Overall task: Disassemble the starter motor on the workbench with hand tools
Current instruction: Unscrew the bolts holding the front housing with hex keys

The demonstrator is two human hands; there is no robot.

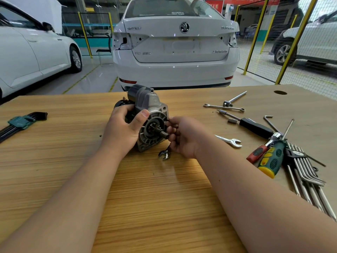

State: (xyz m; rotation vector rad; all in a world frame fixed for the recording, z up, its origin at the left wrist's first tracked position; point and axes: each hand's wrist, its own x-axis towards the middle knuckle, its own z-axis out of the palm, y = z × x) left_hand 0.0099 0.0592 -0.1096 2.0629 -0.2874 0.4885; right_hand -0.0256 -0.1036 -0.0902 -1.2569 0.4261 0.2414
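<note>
Head view: starter motor (151, 110) sits mid workbench (155, 198), round flange and shaft end facing the camera, bottom edge on the wood. Left hand (122, 130) grips the motor body from the left, fingers wrapped over the top, thumb laid across the flange rim. Right hand (184, 137) is curled round a wrench (165, 154), with its fingertips against the flange's right edge. The wrench's open jaw sticks out below the hand, at or just above the wood. Its upper end is hidden by the fingers, so I cannot tell whether it is on a fastener.

Right side of the bench has loose tools:
- a long wrench (224, 107)
- a black-handled driver (255, 127)
- a small spanner (230, 141)
- a red screwdriver (258, 153) beside a green screwdriver (271, 159)
- a silver hex key set (306, 179) at the bench edge

Left edge has black hex keys (20, 123) in a teal holder. A white car (175, 52) stands behind the bench, rear facing the camera.
</note>
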